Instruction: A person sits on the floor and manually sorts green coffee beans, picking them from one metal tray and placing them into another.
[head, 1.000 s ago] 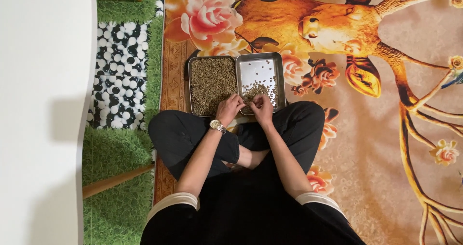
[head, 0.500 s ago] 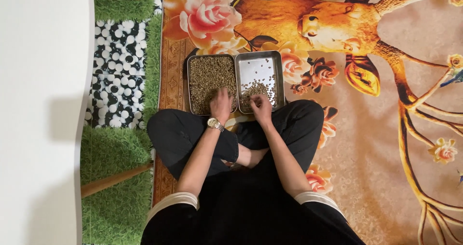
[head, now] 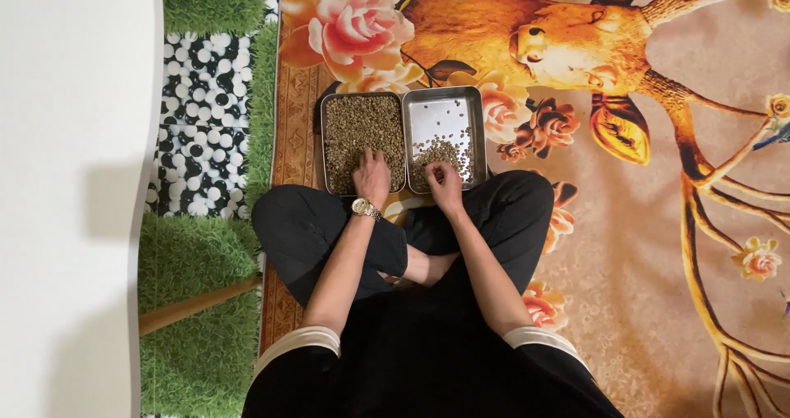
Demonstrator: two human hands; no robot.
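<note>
Trays stand side by side on the carpet [head: 658, 220], long axes pointing away from the person. Left hand [head: 372, 177] lies spread on the beans of the full tray [head: 362, 142]. Right hand [head: 444, 183] pinches beans at the near end of the shiny tray [head: 443, 109], fingers curled.

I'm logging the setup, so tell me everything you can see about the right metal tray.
The right tray is a shiny rectangular metal pan with rounded corners, lying flat on the rug against the left tray. Its far half is mostly bare with scattered beans; a small pile sits near the person. The right hand rests at its near edge.
</note>
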